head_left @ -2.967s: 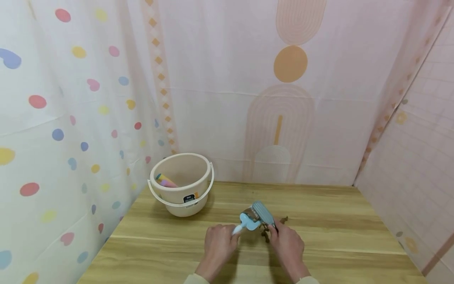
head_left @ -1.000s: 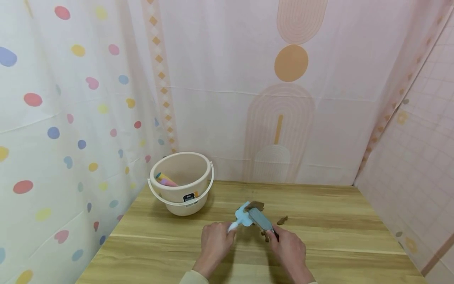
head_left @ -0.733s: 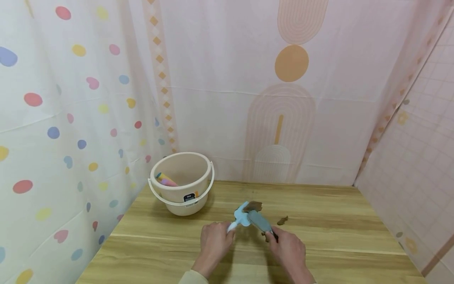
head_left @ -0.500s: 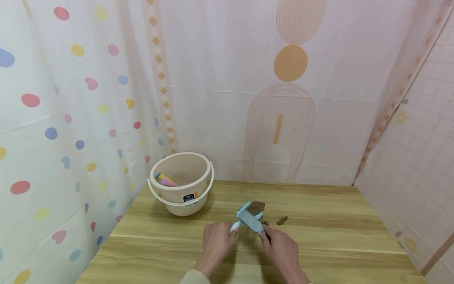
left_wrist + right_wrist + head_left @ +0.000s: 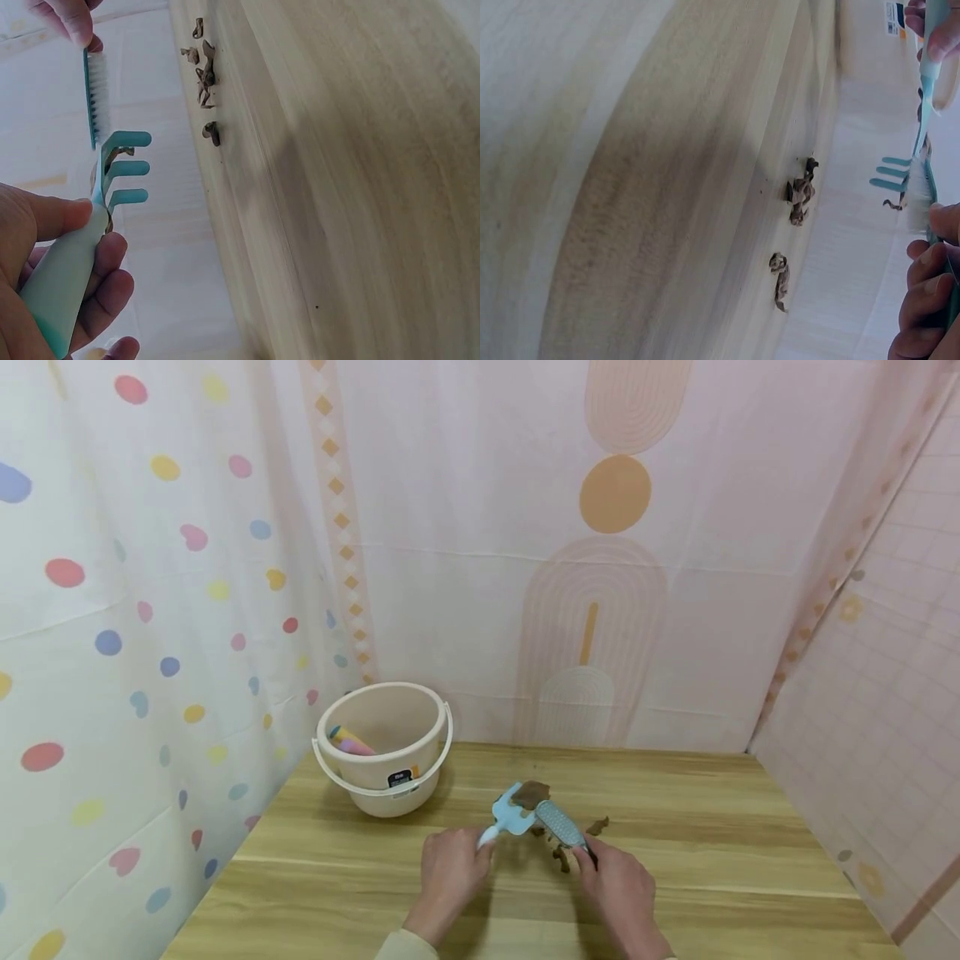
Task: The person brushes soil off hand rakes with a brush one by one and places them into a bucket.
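Note:
My left hand (image 5: 453, 868) grips the handle of a small light-blue hand rake (image 5: 510, 817), its three bent tines (image 5: 129, 168) plain in the left wrist view. A brown dried leaf (image 5: 531, 794) clings to the rake's head, partly hidden. With my right hand (image 5: 618, 881) I hold a blue-grey brush (image 5: 560, 825) with white bristles (image 5: 918, 196). In the left wrist view the brush end meets the outer end of the rake head. Both tools are raised above the wooden table (image 5: 720, 860). Below lie curled leaf bits (image 5: 561, 858), and another leaf scrap (image 5: 598, 826) sits farther right.
A cream bucket (image 5: 363, 774) with a white handle stands at the table's back left, with pink and yellow objects (image 5: 352, 742) inside. Patterned curtains (image 5: 480, 568) hang behind the table and along both sides.
The brush has swept back and forth across the rake; since half a second ago it has shifted right, off the rake's middle. The rake has moved slightly left. Both hands keep their grips.

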Tool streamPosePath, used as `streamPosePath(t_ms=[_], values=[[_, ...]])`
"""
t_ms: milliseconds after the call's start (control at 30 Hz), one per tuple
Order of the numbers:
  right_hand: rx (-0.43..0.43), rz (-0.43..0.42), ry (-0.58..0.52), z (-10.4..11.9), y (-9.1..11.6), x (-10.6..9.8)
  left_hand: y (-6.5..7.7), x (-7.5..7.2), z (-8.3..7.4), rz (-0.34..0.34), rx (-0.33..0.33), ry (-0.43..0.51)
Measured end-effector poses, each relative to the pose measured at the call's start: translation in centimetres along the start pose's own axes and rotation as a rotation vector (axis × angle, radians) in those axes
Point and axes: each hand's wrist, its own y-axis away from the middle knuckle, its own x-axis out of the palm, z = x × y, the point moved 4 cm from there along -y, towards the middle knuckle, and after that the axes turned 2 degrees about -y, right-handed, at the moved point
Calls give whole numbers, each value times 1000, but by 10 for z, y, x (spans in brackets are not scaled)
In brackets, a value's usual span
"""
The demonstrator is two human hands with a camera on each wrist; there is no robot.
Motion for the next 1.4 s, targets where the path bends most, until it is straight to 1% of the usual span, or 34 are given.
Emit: streamPosePath(t_ms=[100,167,233,267,367,400,467,600,800,900,1067,1167,1267,1333,1400], values=[[21,-25,15,-2,1,-4,-1,0,1,2,-17,10],[14,-51,16,1,1,-4,-1,0,1,-6,-20,15],[-33,-75,2,7,2,-2,-1,0,0,-12,-13,14],[-71,-82,-9,12,3,0,-1,1,-1,-13,-4,17],[-171,-72,-30,24,6,8,0,1,-4,-22,17,16],[-181,-71,-29,26,8,10,0,2,-5,-24,22,15],[-173,-76,-24,25,9,13,0,1,-6,-26,21,16],[-104,-89,-19,16,7,11,1,0,-4,-29,2,-3],[-31,-28,-17,4,3,8,0,-1,-1,11,-13,-1],[-2,-2,-18,1,2,7,0,-1,0,19,-16,3],[33,-21,7,-2,2,1,-1,0,1,12,-26,9],[10,-77,13,1,2,0,-1,0,0,-6,-18,7],[-74,-127,-7,12,1,1,0,0,-6,-31,25,5],[-120,-131,-10,19,0,4,1,0,-11,-47,68,1],[-129,-118,-8,23,-1,6,2,0,-15,-64,104,-1]])
